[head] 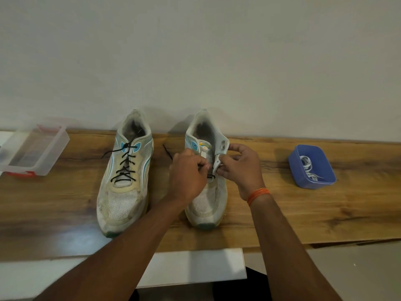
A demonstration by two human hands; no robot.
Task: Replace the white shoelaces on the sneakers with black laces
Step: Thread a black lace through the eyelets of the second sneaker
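The left hand (188, 175) hovers over the middle of the right-hand sneaker (207, 170), knuckles up, its fingers curled and pinching a black lace (211, 176) near the eyelets. The right hand (239, 168), with an orange thread band (258, 195) at the wrist, pinches the shoe's right eyelet flap and folds it outward. A loose end of that lace lies on the wooden table (282, 205) between the shoes. The left-hand sneaker (124, 172) stands just beside it, heel to the wall, already threaded with a black lace. White laces (309, 168) lie coiled in a blue tub (312, 167) to the right; a clear plastic box (32, 148) sits far left.
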